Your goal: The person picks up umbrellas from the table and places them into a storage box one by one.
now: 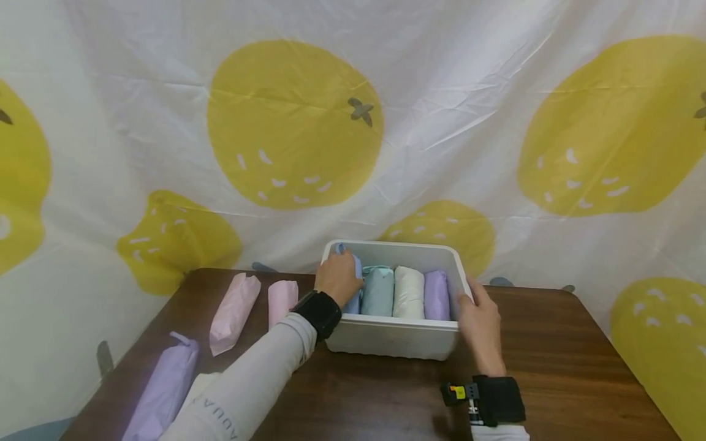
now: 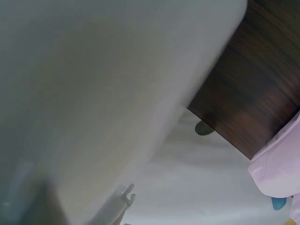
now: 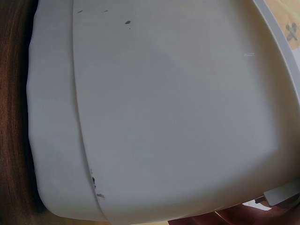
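A white plastic bin (image 1: 393, 339) stands near the back of the table. Inside, side by side, are soft long bundles: a blue bundle (image 1: 355, 302) at the left end, a teal bundle (image 1: 378, 294), a cream bundle (image 1: 409, 294) and a lavender bundle (image 1: 437, 296). My left hand (image 1: 337, 278) reaches over the left rim and grips the blue bundle, partly covering it. With the thumb at the rim, my right hand (image 1: 478, 318) holds the bin's right end. Both wrist views are mostly filled by the bin's wall (image 3: 178, 103).
Left of the bin lie two pink bundles, one tilted pink bundle (image 1: 234, 313) and a shorter-looking pink bundle (image 1: 282, 300). Nearer are a lavender bundle with a loop (image 1: 164, 389) and a cream bundle (image 1: 200, 387), partly behind my sleeve. A fruit-print curtain (image 1: 441, 153) hangs behind the table (image 1: 551, 355).
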Demonstrator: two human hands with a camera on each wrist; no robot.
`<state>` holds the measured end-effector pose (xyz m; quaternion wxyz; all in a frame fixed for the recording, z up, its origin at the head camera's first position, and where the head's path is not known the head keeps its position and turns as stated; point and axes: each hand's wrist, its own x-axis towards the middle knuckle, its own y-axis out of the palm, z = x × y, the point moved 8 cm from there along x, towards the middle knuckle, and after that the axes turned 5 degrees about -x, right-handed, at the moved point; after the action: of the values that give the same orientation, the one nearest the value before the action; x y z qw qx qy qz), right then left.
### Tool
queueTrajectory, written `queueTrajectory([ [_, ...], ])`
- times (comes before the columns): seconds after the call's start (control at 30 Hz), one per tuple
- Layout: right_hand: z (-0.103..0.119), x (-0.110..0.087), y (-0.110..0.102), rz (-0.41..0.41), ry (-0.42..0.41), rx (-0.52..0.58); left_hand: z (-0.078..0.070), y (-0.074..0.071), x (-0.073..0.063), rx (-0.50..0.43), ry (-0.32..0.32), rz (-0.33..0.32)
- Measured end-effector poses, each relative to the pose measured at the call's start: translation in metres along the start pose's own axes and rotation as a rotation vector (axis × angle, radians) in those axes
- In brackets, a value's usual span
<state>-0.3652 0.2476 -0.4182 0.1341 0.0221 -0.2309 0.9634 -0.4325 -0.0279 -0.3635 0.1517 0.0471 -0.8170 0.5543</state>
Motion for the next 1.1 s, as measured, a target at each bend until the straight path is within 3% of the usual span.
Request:
queueTrajectory([
  [0.37, -0.002, 0.000, -0.003, 0.009, 0.011, -0.004, -0.005, 0.005, -0.001, 0.017, 0.028, -0.025],
  [0.87, -0.005, 0.002, -0.006, 0.007, 0.009, -0.009, -0.007, 0.014, 0.003, 0.017, -0.035, 0.054],
  [1.1, -0.005, 0.000, -0.009, 0.011, 0.012, -0.011, -0.011, 0.019, 0.004, 0.043, -0.023, 0.051],
])
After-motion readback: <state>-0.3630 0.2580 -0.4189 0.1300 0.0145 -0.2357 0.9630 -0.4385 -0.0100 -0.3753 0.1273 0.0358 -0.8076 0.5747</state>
